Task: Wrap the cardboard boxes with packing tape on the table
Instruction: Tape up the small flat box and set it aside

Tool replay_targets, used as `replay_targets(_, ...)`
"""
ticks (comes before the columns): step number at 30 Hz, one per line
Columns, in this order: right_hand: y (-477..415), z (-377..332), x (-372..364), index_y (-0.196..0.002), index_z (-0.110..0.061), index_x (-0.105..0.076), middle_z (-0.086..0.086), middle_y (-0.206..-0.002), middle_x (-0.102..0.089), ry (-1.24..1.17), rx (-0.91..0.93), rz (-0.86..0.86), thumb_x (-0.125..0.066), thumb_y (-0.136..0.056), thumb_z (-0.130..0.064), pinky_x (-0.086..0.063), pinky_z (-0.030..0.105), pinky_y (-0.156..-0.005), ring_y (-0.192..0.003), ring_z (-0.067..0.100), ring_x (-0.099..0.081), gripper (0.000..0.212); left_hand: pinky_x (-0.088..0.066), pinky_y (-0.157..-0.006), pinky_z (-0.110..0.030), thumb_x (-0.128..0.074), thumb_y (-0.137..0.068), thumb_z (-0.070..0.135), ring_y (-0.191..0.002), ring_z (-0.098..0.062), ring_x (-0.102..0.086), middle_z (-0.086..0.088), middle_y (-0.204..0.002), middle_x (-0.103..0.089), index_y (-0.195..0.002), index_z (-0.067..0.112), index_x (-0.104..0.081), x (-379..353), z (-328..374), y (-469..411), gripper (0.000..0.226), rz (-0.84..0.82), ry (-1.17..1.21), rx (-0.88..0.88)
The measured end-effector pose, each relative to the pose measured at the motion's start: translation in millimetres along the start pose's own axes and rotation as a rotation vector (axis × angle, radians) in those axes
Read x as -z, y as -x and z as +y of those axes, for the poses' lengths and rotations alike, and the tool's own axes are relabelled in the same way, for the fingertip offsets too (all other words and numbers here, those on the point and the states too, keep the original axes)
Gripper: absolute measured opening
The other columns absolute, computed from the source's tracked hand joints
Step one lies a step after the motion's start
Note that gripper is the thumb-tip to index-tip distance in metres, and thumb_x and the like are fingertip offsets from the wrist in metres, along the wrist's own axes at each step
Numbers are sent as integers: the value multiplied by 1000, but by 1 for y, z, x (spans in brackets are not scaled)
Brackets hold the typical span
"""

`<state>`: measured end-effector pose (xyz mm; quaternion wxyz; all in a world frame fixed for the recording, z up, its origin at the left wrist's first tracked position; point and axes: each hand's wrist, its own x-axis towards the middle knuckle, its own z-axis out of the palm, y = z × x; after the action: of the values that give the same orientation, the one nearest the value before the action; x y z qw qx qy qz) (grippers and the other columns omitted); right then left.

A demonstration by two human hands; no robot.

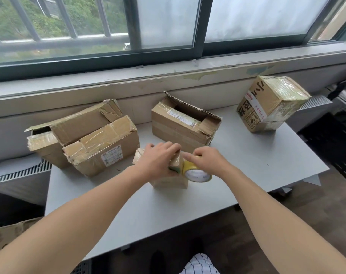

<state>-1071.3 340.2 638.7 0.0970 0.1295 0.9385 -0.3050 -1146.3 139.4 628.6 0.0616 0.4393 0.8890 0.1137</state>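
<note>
A small cardboard box [171,181] stands in the middle of the grey table [247,161]. My left hand [160,161] lies over its top with fingers curled round the far edge, holding it. My right hand [207,161] grips a roll of yellowish packing tape [197,173] pressed against the box's right side. Most of the small box is hidden under my left hand.
Two battered boxes [97,143] lean together at the back left. An open-topped box [184,123] stands behind my hands. A taped box [269,103] sits tilted at the far right corner. The window sill runs behind. Another box [8,236] sits on the floor at left.
</note>
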Motion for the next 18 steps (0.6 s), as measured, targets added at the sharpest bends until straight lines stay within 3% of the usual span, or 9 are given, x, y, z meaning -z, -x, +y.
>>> replay_targets(3,0,-21,34,-71,-13,-68,0,-65,-56,-194,135,46,-70,-87,-61,-40,26,-56,-58,7,-48,50,-39,-86,-37,-94,-66,41,-104,-18,-53,11,-113,-59,-127,22,-53,8,-17,15,76,214,376,127)
replay_targets(6,1,-46,47,-70,-20,-66,-10,-63,-51,-199,253,-45,-77,-86,-51,-36,20,-56,-58,4,-46,36,-44,-75,-26,-96,-64,23,-85,-8,-54,8,-98,-58,-120,29,-48,-5,-38,43,74,258,700,192)
replay_targets(9,-3,-71,23,-71,-22,-62,-9,-65,-55,-18,288,-117,-74,-86,-53,-38,24,-57,-61,4,-48,37,-46,-83,-23,-93,-67,25,-94,-14,-58,-1,-109,-60,-132,28,-48,-22,-49,60,80,203,719,236)
replay_targets(13,-12,-102,-11,-74,-21,-65,-4,-68,-59,3,342,-141,-72,-87,-57,-44,31,-62,-65,9,-52,39,-47,-92,-36,-78,-63,45,-103,-21,-53,-2,-111,-53,-125,16,-55,-29,-61,74,72,208,582,283)
replay_targets(18,-16,-133,-46,-84,-21,-69,-2,-75,-63,149,426,-257,-68,-89,-59,-45,35,-66,-76,15,-57,39,-46,-96,-33,-95,-65,40,-114,-12,-50,11,-125,-50,-138,26,-50,-34,-74,89,87,37,528,376)
